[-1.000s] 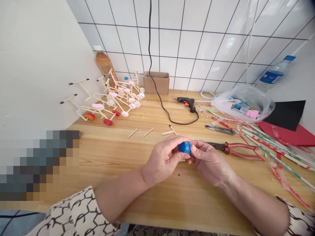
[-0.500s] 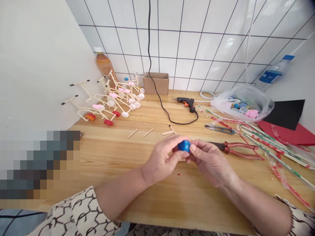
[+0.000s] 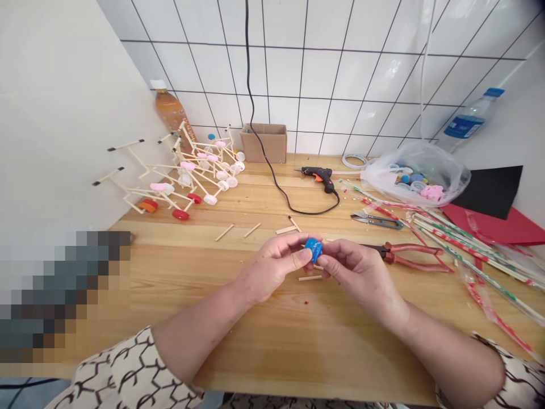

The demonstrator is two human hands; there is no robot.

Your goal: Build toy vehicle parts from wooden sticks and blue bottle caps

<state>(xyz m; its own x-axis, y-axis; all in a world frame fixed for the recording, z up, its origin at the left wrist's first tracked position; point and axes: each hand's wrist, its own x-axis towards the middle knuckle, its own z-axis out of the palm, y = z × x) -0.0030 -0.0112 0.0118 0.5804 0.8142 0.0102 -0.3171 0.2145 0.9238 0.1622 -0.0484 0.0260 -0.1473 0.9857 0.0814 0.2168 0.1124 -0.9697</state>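
A blue bottle cap (image 3: 314, 249) is pinched between both hands above the middle of the table. My left hand (image 3: 276, 264) grips it from the left, thumb across its printed face. From the other side, my right hand (image 3: 360, 272) has thumb and fingertips closed on the cap's edge. Under and just behind the fingers lie short pieces of wooden stick (image 3: 310, 278), one partly hidden. Pliers with red handles (image 3: 413, 255) lie beside my right hand, their jaws partly behind it.
Stick tricycle models (image 3: 179, 182) with cap wheels stand at the back left by a tea bottle (image 3: 170, 113). A cardboard box (image 3: 266, 143), glue gun (image 3: 317, 175), snips (image 3: 377, 220), bag of caps (image 3: 417, 179) and packaged sticks (image 3: 477, 250) spread across the back and right.
The blue cap has been turned in the fingers, so its printed face now shows. My left thumb has shifted onto it. The view has swung slightly to the right.
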